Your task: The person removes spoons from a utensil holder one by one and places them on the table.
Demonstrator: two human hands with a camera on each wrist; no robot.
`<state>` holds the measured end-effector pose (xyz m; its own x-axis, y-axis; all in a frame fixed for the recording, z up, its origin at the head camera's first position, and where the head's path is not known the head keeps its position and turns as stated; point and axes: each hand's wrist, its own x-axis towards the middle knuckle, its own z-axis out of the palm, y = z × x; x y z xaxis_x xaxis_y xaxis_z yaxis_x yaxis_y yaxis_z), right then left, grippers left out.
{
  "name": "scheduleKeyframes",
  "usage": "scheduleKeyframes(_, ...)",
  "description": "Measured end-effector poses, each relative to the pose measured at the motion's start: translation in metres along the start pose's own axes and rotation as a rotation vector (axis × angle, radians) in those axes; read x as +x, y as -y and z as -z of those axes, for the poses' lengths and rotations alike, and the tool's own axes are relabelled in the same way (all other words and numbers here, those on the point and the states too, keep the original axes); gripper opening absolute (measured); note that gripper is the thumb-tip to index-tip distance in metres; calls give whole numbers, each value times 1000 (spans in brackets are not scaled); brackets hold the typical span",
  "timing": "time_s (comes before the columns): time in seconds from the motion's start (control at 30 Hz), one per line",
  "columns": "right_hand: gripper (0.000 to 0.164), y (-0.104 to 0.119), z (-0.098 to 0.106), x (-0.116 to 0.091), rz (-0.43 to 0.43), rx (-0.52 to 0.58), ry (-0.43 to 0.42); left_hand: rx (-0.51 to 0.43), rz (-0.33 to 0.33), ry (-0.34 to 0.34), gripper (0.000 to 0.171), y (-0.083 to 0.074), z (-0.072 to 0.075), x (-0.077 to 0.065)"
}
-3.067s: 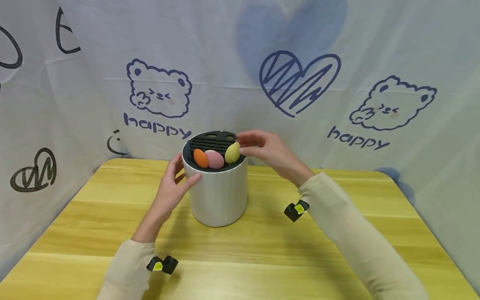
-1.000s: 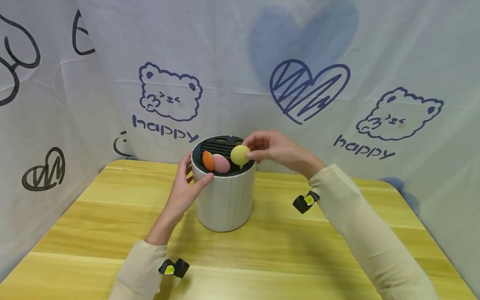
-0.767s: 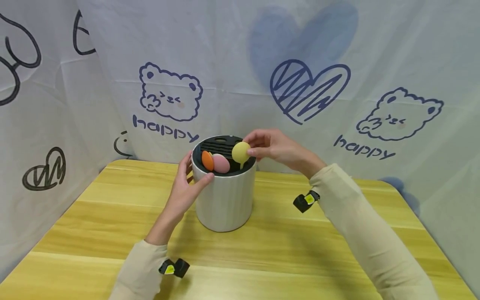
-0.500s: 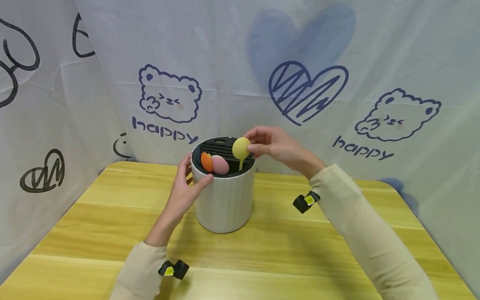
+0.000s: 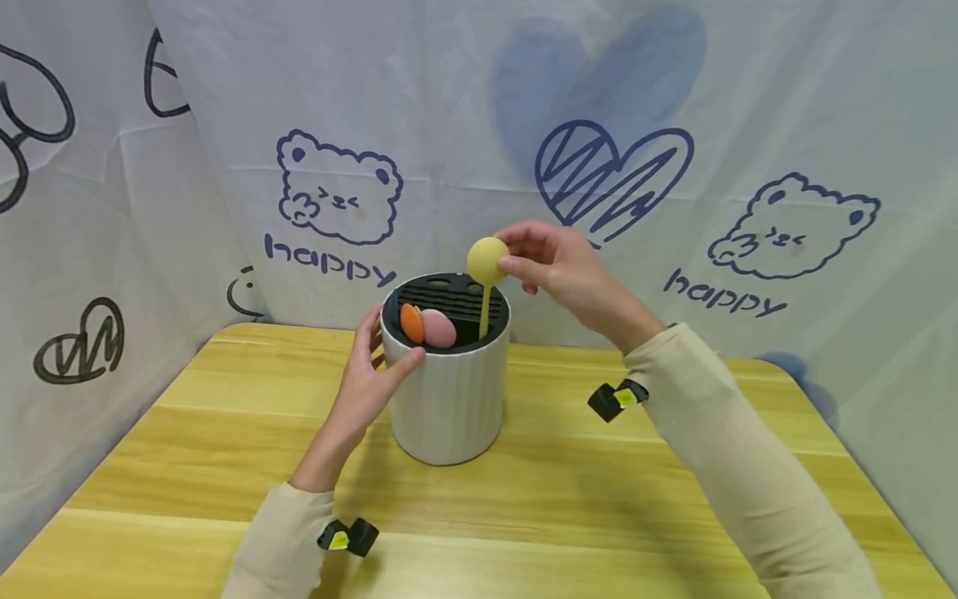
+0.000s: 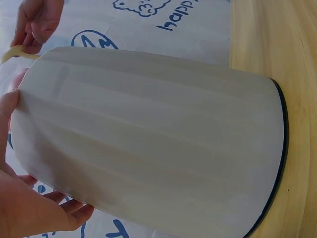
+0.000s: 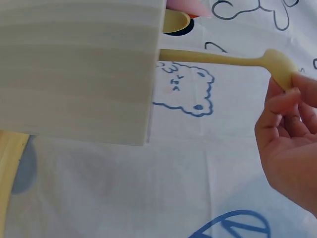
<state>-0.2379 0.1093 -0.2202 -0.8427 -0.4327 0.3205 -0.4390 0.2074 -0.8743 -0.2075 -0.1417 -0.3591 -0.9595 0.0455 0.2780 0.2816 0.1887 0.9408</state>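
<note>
A white utensil holder (image 5: 449,408) with a dark slotted top (image 5: 441,291) stands upright on the table. My left hand (image 5: 367,383) grips its left side, thumb near the front rim and fingers around the far side. Above the right rim, my right hand (image 5: 565,266) pinches a yellow spoon (image 5: 486,260) by its bowl. The spoon's handle (image 7: 213,58) points down, its lower end hidden inside the holder. An orange spoon (image 5: 412,323) and a pink spoon (image 5: 439,329) lean at the front left of the opening. Another yellow spoon (image 7: 177,21) shows beside the pink one in the right wrist view.
The wooden table (image 5: 599,499) extends around the holder. A white cloth (image 5: 464,108) printed with bears and hearts hangs close behind the table's far edge.
My right hand has raised the yellow spoon from low in the holder, so a long stretch of handle now shows. My left hand keeps its hold on the holder.
</note>
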Motion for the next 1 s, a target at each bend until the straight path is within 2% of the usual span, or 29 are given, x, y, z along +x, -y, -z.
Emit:
scheduleKeyframes(0.27,30,16,3,-1,18,-36,-88,-1,-5,3,81,0,1,1)
scheduleKeyframes(0.57,29,34,13,-5,90,-63,-147,-4,-3,13,80,0,0,2)
scheduleKeyframes(0.73,28,46,22,-8,137,-33,-189,-7,-24,15,81,0,-1,2)
scheduleKeyframes(1.0,28,57,26,-12,174,-6,-185,-9,-2,8,80,-1,0,1)
